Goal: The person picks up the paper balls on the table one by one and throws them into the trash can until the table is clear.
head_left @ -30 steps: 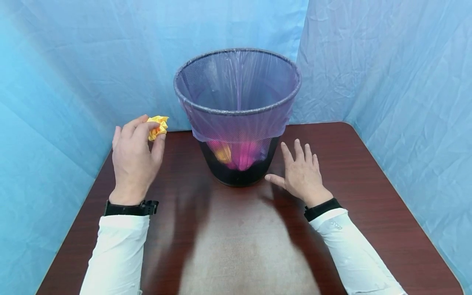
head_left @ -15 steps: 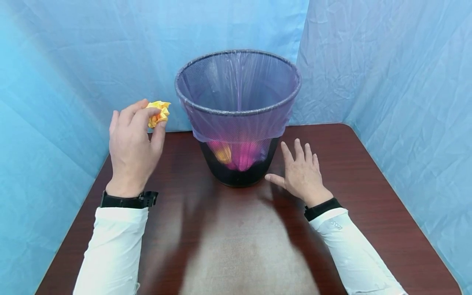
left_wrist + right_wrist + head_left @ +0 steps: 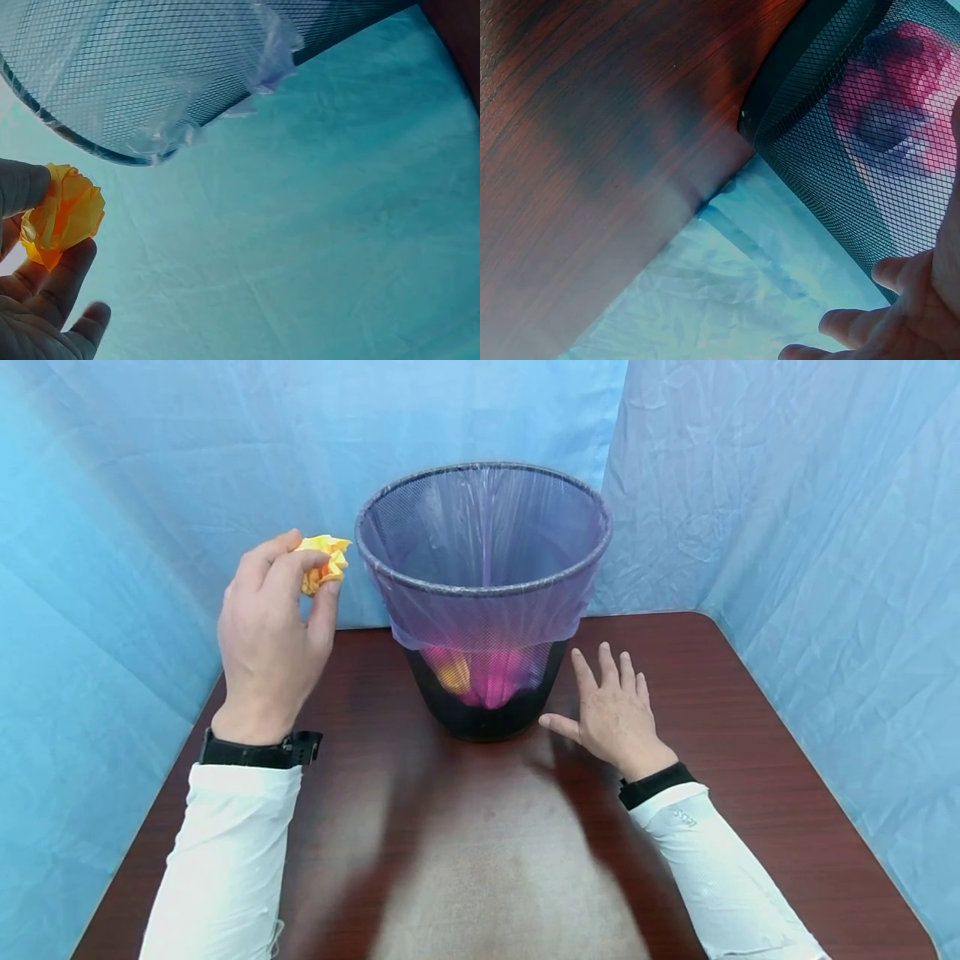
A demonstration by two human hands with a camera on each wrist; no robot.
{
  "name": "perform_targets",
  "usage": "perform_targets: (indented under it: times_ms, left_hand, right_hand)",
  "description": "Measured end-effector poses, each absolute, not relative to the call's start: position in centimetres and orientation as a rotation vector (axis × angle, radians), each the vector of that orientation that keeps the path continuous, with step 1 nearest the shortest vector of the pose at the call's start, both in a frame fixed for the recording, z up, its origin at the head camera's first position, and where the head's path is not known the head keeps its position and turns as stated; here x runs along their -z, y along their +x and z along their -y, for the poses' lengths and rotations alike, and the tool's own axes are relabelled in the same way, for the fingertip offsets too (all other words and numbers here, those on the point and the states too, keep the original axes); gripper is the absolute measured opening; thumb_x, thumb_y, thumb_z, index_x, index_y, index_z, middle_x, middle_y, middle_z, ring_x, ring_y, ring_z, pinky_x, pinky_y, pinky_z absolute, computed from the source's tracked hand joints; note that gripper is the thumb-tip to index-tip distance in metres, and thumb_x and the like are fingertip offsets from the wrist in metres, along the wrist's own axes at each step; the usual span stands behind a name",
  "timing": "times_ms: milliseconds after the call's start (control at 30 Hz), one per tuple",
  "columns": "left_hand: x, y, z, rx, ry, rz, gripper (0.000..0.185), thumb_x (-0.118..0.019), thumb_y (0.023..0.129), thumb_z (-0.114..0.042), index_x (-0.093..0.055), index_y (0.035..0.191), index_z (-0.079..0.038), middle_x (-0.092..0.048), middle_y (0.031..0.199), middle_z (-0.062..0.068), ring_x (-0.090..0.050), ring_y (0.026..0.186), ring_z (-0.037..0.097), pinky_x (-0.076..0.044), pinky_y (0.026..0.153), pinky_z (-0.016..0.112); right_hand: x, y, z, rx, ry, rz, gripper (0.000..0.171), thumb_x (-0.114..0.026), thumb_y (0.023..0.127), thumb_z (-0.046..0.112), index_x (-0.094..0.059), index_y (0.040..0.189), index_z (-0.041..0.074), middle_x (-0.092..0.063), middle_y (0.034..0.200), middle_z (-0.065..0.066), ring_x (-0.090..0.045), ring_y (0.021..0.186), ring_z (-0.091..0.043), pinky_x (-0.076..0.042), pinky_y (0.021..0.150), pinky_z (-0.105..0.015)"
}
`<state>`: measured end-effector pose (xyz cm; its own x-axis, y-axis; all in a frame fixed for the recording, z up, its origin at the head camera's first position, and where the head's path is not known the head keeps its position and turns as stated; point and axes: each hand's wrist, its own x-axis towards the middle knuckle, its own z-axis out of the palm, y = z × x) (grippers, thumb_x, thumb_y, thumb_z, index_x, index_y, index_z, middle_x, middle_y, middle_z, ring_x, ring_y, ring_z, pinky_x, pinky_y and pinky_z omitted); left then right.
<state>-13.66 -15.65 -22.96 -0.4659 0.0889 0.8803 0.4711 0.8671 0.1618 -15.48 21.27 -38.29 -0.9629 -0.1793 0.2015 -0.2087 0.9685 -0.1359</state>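
The left hand (image 3: 270, 635) is raised above the dark reddish-brown wooden table (image 3: 750, 735), and its thumb and fingertips pinch a crumpled yellow-orange paper ball (image 3: 322, 562), which sits in the air just beside the left edge of the bin's rim, at about rim height and not yet over the opening. In the left wrist view the crumpled yellow-orange paper ball (image 3: 64, 216) is seen squeezed between the fingers (image 3: 64, 281) and the thumb, with the rim curving overhead and a little apart from it. The round black wire-mesh wastebasket lined with a translucent purple plastic bag (image 3: 483, 581) stands upright at the middle of the table, and through its mesh, near the bottom, pink and orange crumpled pieces (image 3: 487, 677) already lie inside. The right hand (image 3: 611, 714) lies flat on the table with its fingers spread and straight, just beside the base of the wastebasket on its right and holding nothing; whether its fingertips touch the mesh cannot be told. Judging from this, some pieces are already binned, the yellow ball is picked up and lifted, and what remains is to carry it over the rim and let it go. A blue wrinkled cloth backdrop (image 3: 787, 485) closes in the scene.
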Motion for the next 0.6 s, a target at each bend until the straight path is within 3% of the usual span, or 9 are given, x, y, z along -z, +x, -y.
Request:
perform_targets:
  times_ms: [600]
  left_hand:
    - [20.6, -13.9, 13.3, 0.464, -0.497, 1.986, 0.024, -0.064, 0.092, -0.016, -0.065, 0.110, 0.000, -0.058, 0.128, 0.016, -0.054, 0.123, 0.023, -0.050, 0.095, 0.041]
  right_hand:
    - [38.4, -15.4, -21.4, -0.226, 0.287, 2.936, 0.112, -0.053, 0.071, 0.084, -0.019, 0.156, 0.020, -0.015, 0.157, -0.025, -0.014, 0.140, -0.051, -0.019, 0.107, -0.067]
